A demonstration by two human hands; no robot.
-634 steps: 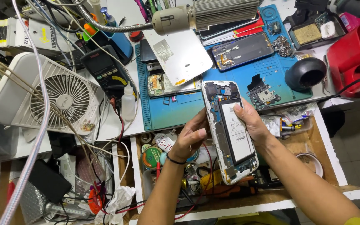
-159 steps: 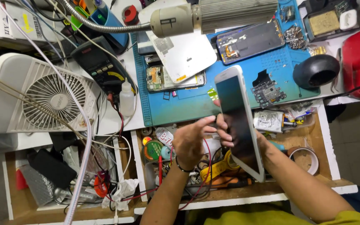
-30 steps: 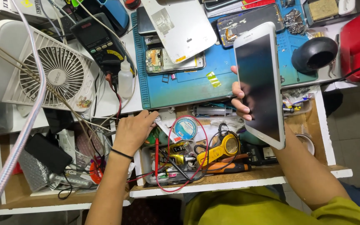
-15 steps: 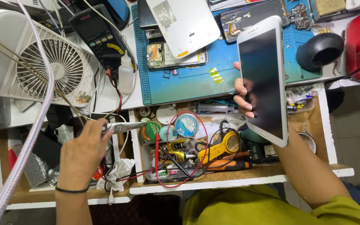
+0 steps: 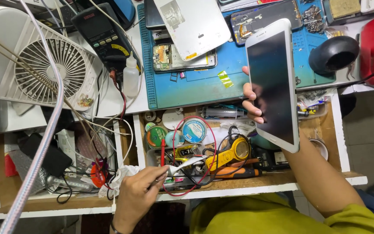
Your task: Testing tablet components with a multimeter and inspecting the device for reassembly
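My right hand (image 5: 253, 100) grips a white-framed tablet (image 5: 272, 84) by its left edge, dark screen up, over the open drawer (image 5: 247, 184) and the blue work mat (image 5: 195, 89). My left hand (image 5: 137, 197) is low at the drawer's front edge, fingers pinched on a thin pale flat tool (image 5: 182, 167) that points right over the red test lead (image 5: 162, 152) and tangled wires. What kind of tool it is I cannot tell.
A white desk fan (image 5: 44, 69) and a black multimeter (image 5: 102, 37) stand at left, with a small white bottle (image 5: 130, 80) beside them. On the mat lie an opened phone (image 5: 182, 58) and a white back cover (image 5: 195, 21). The drawer holds a round tin (image 5: 194, 130) and yellow pliers (image 5: 234, 151). A black cup (image 5: 333, 53) stands right.
My left hand left the tablet, reached into the left compartment and came back to the drawer's front holding a thin tool. The tablet was turned screen up and stays in my right hand.
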